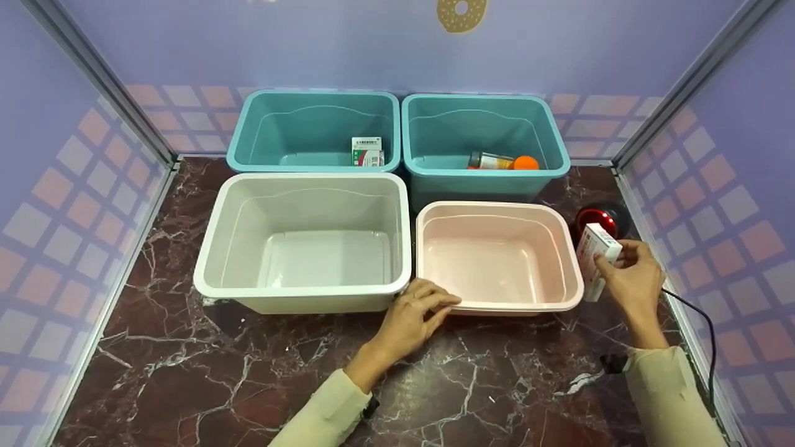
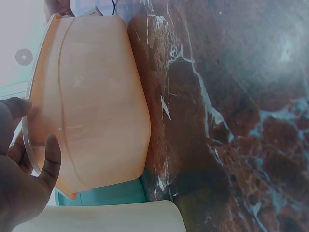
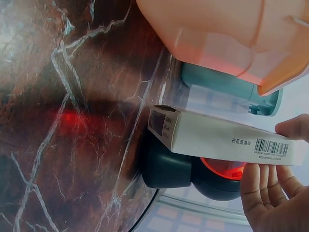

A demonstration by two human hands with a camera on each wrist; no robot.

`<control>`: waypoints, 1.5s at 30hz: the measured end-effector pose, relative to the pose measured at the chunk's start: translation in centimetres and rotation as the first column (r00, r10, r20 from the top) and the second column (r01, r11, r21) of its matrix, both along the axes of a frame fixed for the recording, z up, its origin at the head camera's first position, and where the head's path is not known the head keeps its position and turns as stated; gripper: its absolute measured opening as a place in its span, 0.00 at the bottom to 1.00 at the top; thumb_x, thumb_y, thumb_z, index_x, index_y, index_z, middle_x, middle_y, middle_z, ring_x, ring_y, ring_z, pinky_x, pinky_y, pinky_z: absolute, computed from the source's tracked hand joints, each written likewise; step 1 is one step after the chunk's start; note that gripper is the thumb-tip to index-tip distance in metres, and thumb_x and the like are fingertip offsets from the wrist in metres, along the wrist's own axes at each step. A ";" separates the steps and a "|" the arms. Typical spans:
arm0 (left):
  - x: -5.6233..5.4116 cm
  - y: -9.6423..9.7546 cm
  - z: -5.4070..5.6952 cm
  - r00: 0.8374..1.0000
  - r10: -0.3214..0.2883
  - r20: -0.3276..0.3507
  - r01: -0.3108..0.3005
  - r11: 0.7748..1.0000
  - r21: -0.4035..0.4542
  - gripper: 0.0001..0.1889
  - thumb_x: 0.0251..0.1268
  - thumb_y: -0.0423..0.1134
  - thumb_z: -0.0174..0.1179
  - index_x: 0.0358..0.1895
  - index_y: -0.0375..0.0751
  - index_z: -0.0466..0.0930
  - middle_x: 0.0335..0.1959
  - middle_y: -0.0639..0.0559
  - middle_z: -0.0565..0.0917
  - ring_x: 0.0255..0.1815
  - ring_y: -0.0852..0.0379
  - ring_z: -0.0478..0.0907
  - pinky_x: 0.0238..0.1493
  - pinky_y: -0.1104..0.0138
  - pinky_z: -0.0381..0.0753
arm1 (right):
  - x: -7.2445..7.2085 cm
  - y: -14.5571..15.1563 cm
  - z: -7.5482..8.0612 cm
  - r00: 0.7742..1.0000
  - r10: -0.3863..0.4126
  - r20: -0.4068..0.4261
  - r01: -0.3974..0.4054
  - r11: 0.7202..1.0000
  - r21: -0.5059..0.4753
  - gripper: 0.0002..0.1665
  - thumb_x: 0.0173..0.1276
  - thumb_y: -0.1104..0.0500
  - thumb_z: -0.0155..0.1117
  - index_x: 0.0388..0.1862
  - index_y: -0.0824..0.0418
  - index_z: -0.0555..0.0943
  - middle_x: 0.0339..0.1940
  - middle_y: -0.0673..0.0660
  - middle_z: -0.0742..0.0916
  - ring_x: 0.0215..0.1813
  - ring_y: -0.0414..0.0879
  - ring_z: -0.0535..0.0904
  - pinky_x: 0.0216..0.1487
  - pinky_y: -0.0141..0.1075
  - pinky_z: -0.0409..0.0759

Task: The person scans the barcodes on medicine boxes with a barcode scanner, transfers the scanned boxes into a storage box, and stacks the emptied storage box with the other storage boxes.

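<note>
A white carton (image 1: 600,243) with a barcode and printed text is pinched between the thumb and fingers of my right hand (image 1: 636,282). It stands upright just right of the pink bin (image 1: 500,306), in front of a black scanner (image 3: 166,166) that glows red. In the right wrist view the barcode side of the carton (image 3: 231,145) shows, and its far end overlaps the scanner. My left hand (image 1: 407,316) grips the near left corner of the pink bin's rim, with fingers on both sides of the rim in the left wrist view.
A white bin (image 1: 304,290) stands left of the pink one. Behind are two teal bins: the left teal bin (image 1: 236,143) holds small cartons (image 1: 367,149), the right teal bin (image 1: 562,149) an orange-capped bottle (image 1: 497,161). A black cable (image 1: 708,323) runs along the right wall.
</note>
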State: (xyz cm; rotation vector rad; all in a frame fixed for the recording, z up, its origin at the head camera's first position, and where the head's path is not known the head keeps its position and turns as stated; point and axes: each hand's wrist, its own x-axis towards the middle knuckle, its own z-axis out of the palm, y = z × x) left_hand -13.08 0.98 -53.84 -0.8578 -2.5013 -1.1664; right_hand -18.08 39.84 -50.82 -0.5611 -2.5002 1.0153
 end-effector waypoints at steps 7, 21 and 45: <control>0.0 0.0 -0.1 1.000 -0.003 0.027 0.003 1.000 0.002 0.11 0.65 0.38 0.66 0.48 0.54 0.87 0.42 0.60 0.85 0.50 0.59 0.77 0.59 0.65 0.76 | 0.0 0.1 0.3 1.000 -0.001 -0.013 0.001 1.000 -0.015 0.25 0.58 0.54 0.73 0.54 0.61 0.80 0.28 0.33 0.76 0.29 0.24 0.72 0.37 0.22 0.69; 0.0 0.0 0.0 1.000 -0.006 0.010 0.006 1.000 0.013 0.10 0.65 0.40 0.66 0.48 0.54 0.87 0.42 0.60 0.85 0.49 0.60 0.76 0.58 0.66 0.77 | -0.4 0.2 2.9 0.998 -0.005 -0.063 0.003 1.000 -0.026 0.25 0.57 0.52 0.74 0.53 0.59 0.80 0.27 0.32 0.77 0.29 0.25 0.73 0.35 0.20 0.69; 0.0 0.0 0.1 1.000 -0.001 -0.004 0.001 1.000 -0.005 0.10 0.65 0.39 0.65 0.48 0.54 0.87 0.42 0.60 0.85 0.49 0.60 0.77 0.57 0.67 0.77 | -1.0 -1.6 7.8 0.988 0.023 -0.151 -0.027 0.999 -0.025 0.19 0.57 0.52 0.74 0.46 0.51 0.81 0.29 0.35 0.79 0.31 0.27 0.76 0.34 0.18 0.74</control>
